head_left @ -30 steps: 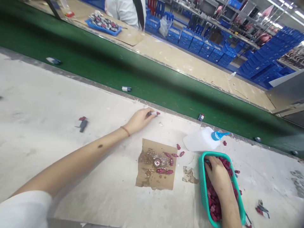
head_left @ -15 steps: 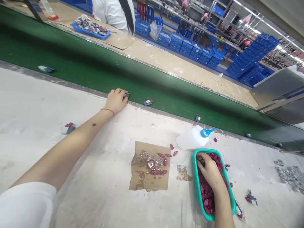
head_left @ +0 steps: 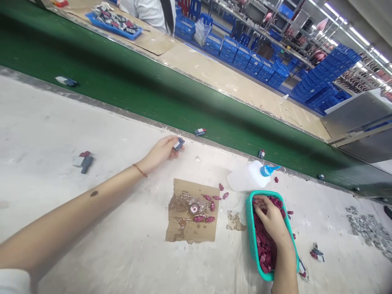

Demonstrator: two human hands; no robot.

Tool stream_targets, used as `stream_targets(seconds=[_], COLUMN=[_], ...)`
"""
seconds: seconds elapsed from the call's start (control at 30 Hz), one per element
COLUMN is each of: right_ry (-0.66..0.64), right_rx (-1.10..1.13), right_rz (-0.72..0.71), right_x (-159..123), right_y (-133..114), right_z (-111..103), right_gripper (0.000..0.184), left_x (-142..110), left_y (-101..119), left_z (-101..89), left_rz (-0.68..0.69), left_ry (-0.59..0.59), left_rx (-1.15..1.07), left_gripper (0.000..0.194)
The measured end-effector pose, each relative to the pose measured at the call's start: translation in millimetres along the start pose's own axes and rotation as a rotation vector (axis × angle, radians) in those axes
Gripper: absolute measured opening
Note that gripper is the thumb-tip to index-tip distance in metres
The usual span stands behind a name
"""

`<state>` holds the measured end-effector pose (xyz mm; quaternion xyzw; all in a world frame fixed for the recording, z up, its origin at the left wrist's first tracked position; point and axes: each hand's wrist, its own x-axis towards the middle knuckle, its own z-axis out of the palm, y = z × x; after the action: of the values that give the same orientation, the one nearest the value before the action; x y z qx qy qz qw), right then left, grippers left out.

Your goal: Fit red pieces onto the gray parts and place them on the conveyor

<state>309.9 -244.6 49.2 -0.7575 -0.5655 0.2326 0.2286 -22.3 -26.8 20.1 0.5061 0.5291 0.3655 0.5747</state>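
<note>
Left hand [head_left: 165,152]: mine, just above the near edge of the belt; thumb and fingers closed on a navy-and-white piece [head_left: 179,143].
Right hand [head_left: 269,214]: mine, inside the far part of the green basket [head_left: 251,241], fingers curled in at its left side; the fingertips are partly hidden, so I can't tell if they have hold of a piece.
Basket contents: dark red pieces [head_left: 265,249], heaped; a few more lie loose on the table outside.
Bottle [head_left: 245,177]: white, blue nozzle, lying on its side just beyond the basket, nozzle pointing right.
Cardboard [head_left: 191,236]: flat on the white table [head_left: 128,245], left of the basket; wet-looking, with a round shiny item [head_left: 194,208] in clear goo, probably glue, and several dark red pieces by its right side.
Green belt [head_left: 147,98]: runs across beyond my table, small assembled parts [head_left: 200,132] spaced along it.
Table, left: red, white and navy part [head_left: 85,162], blurry.
Table, right: spread of grey pieces [head_left: 367,228].
Far side: blue tray [head_left: 131,36] piled with parts, a person [head_left: 150,14] in white beside it; blue crates [head_left: 241,55] behind.
</note>
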Motion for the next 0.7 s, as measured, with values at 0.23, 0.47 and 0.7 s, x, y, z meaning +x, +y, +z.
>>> stream_targets(seconds=[0.23, 0.47, 0.7], right_ry=[0.149, 0.032, -0.105], right_rx=[0.494, 0.816, 0.512], right_rz=[0.085, 0.042, -0.131], right_x=[-17.1, -21.0, -13.9], right_y=[-26.6, -79.1, -108.1], right_z=[-12.8, 28.1, 88.2], right_gripper=[0.026, 0.022, 0.027], left_x=[-66.6, -99.0, -106.8], left_y=[-13.2, -26.5, -37.6], left_z=[4.3, 6.1, 7.1], left_rz=[-0.074, -0.132, -0.158], left_ry=[-0.301, -0.344, -0.357], left_rx=[-0.198, -0.255, -0.300], left_gripper=[0.042, 0.039, 0.043])
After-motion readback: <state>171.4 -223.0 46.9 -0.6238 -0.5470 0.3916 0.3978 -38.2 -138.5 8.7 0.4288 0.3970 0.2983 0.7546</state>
